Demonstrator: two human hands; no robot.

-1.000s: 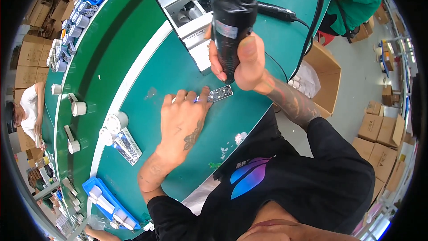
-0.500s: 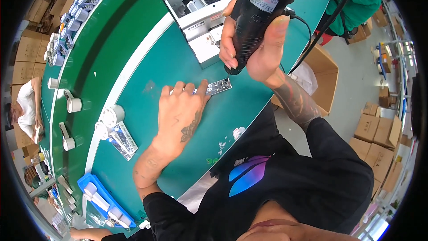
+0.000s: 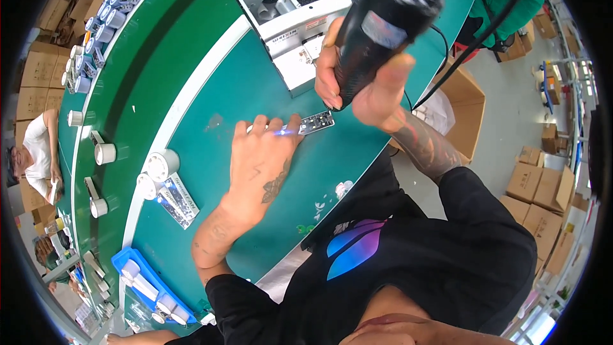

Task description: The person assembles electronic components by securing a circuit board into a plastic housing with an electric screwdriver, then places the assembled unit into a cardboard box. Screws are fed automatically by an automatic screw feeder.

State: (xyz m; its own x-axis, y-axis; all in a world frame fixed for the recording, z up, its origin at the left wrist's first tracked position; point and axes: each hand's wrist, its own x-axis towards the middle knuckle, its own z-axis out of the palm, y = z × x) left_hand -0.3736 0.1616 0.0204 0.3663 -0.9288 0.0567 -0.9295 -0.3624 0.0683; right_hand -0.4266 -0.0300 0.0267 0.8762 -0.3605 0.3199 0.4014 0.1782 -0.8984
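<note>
My right hand (image 3: 377, 92) is wrapped around a black electric screwdriver (image 3: 377, 41), held upright with a black cable leaving its top. Its lower end is just at the right end of a narrow circuit board (image 3: 317, 122) lying on the green bench (image 3: 211, 179). The bit itself cannot be made out. My left hand (image 3: 260, 166) presses that board down with bent fingers, covering its left part; a bluish light shines beside the index finger. Just beyond my hands stands a grey-white screw feeder (image 3: 299, 61) with an open top.
White round housings (image 3: 163, 163) with a flat panel (image 3: 181, 201) lie to the left. A blue tray (image 3: 121, 257) holds similar parts. Beyond runs a green conveyor (image 3: 134, 128) with more parts. An open cardboard box (image 3: 471, 112) stands at the right. Other people sit nearby.
The screwdriver's top has tilted to the right and nearer, while its lower end stays at the board. My left hand and the board have barely moved; the bluish light shows more clearly.
</note>
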